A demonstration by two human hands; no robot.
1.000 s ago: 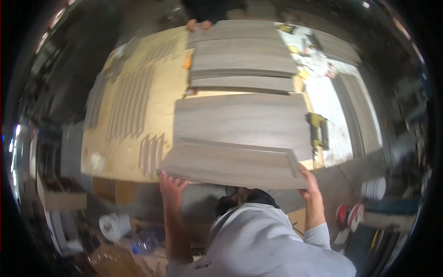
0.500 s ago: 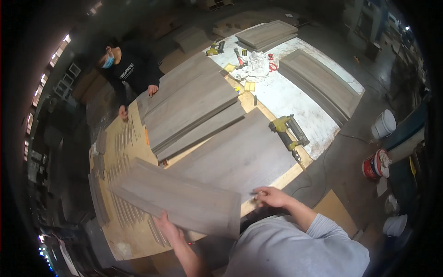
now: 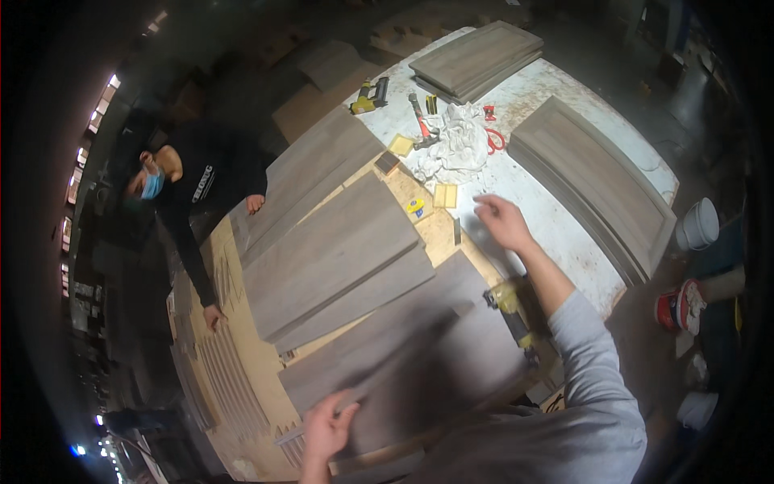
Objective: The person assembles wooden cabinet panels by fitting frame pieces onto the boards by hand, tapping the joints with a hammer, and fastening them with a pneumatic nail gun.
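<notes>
My left hand (image 3: pixel 327 426) is closed at the near left end of a grey-brown wood panel (image 3: pixel 419 395). This panel lies in deep shadow over a larger wood panel (image 3: pixel 322 377), and blur hides much of its outline. My right hand (image 3: pixel 504 224) reaches out above the white tabletop (image 3: pixel 556 266), its fingers loosely bent and apart, with nothing visible in them. A yellow-green nail gun (image 3: pixel 509 315) rests below my right forearm on the large panel's right end.
Across the table a masked co-worker (image 3: pixel 201 181) touches thin wood strips (image 3: pixel 230 371). Stacked panels (image 3: pixel 326 262) fill the middle. A white cloth (image 3: pixel 455 145), hammer (image 3: pixel 420 117), red-handled scissors (image 3: pixel 495 142) and second nail gun (image 3: pixel 369 95) lie farther back. Framed panels (image 3: pixel 592 173) are stacked right.
My right hand has moved forward from the near edge to above the white tabletop. The panel in my left hand has swung right over the larger panel. The co-worker has reached toward the strips.
</notes>
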